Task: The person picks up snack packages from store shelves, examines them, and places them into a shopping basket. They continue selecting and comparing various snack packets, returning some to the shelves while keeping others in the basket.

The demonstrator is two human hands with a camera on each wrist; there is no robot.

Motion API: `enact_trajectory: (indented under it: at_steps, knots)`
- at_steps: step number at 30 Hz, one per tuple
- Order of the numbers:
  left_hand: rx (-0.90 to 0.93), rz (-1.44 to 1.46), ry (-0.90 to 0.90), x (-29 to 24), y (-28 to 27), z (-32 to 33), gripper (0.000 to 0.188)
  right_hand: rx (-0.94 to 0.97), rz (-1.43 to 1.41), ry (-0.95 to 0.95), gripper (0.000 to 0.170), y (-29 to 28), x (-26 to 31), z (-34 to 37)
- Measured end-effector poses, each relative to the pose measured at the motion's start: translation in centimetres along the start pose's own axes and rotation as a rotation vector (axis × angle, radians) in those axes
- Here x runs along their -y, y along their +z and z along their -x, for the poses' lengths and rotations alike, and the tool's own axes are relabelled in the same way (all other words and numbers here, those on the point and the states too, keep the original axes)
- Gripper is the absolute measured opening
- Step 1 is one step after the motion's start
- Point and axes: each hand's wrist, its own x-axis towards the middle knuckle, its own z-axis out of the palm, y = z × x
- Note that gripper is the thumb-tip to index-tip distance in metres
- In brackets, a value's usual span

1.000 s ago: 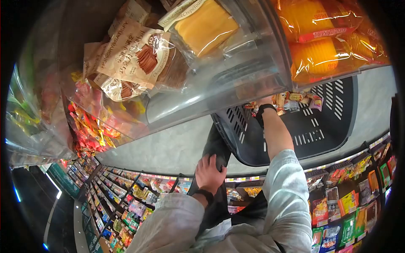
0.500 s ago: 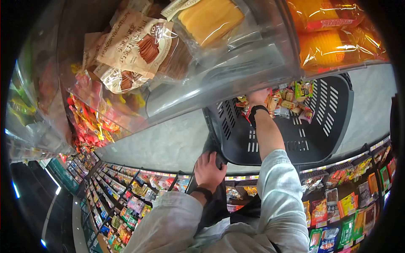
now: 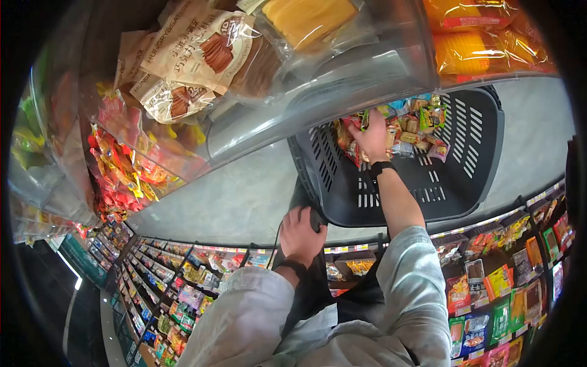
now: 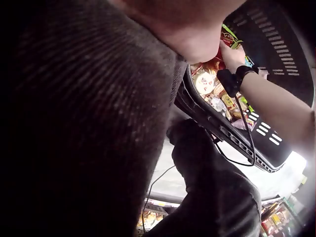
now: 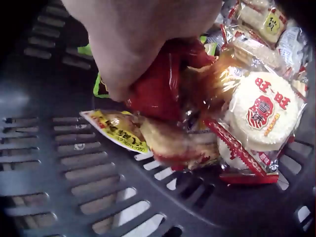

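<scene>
Head view: The right hand (image 3: 371, 137) was down inside a black plastic basket (image 3: 461, 207), its rigid walls pierced with long slots. Small crinkled packets (image 3: 422, 128) lay heaped about it, glossy film catching light. The left hand (image 3: 302, 235) rested on dark trousers (image 3: 309, 199), fingers relaxed, slightly apart, holding nothing. Pale, creased sleeves (image 3: 408, 278) covered both forearms. A clear, curved plastic bin (image 3: 318, 119) overhung the basket, with matte-looking paper packs (image 3: 199, 49) and shiny orange bags (image 3: 471, 55) above. Floor (image 3: 244, 168) smooth, grey.

Left wrist view: Trouser cloth finely ribbed, filling much of the left side. Heel of the left hand at top; its fingers could not be made out here. A thin dark cable (image 4: 253, 143) looped below the right wrist.

Right wrist view: Right fingers closed on a slick red packet (image 5: 158, 89), partly blurred, among the heap in the basket. Just beside it, a round white cracker (image 5: 266, 111) in clear wrap; below, a flat, pointed yellow pack (image 5: 121, 131) against the slotted wall.
</scene>
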Motion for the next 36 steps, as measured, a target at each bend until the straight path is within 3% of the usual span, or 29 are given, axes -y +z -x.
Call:
enact_trajectory:
  at_steps: [5, 6, 9, 10, 13, 14, 17, 18, 21, 22, 25, 36]
  knots:
    - [0.001, 0.035, -0.007, -0.5, -0.5, -0.5, 0.051, 0.033, -0.379, 0.233, 0.054, -5.7, 2.3, -1.6]
    - [0.001, 0.042, -0.004, -0.4, -0.6, -0.6, 0.051, -0.007, -0.405, 0.209, 0.05, -6.5, 2.2, -1.9]
    - [-0.001, 0.045, -0.004, -0.6, -0.9, -0.9, 0.051, 0.263, -0.751, 0.313, 0.046, -8.0, 0.4, -3.1]
    - [0.001, 0.044, -0.002, -0.7, -1.0, -0.9, 0.051, 0.333, -0.767, 0.326, 0.052, -8.2, 0.0, -3.0]
    - [0.025, 0.037, -0.008, -0.8, -1.0, -1.0, 0.051, 0.648, -0.484, 0.383, 0.067, -8.7, 1.2, -3.3]
    - [0.029, 0.042, -0.014, -0.9, -1.0, -1.0, 0.051, 0.807, -0.413, 0.339, 0.083, -8.5, 1.6, -3.5]
    - [0.03, 0.052, -0.024, -1.1, -1.2, -1.1, 0.051, 1.067, 0.034, 0.137, 0.091, -8.0, 3.3, -3.2]
    - [0.025, 0.053, -0.026, -1.4, -1.3, -1.2, 0.051, 1.186, 0.092, 0.024, 0.085, -8.9, 5.4, -2.8]
    - [0.019, 0.054, -0.026, -1.7, -1.2, -1.0, 0.052, 1.288, 0.322, -0.075, 0.082, -5.9, 3.8, -1.8]
    - [0.018, 0.057, -0.024, -1.8, -1.1, -1.0, 0.053, 1.256, 0.38, -0.077, 0.078, -5.7, 3.7, -1.4]
    - [0.051, 0.071, -0.053, -1.7, -1.2, -1.1, 0.053, 1.069, 0.423, -0.313, 0.053, -4.7, 2.9, -0.7]
    - [0.06, 0.072, -0.078, -2.5, -1.0, -0.9, 0.055, 1.004, 0.671, -0.322, 0.068, -3.2, 4.9, 1.4]
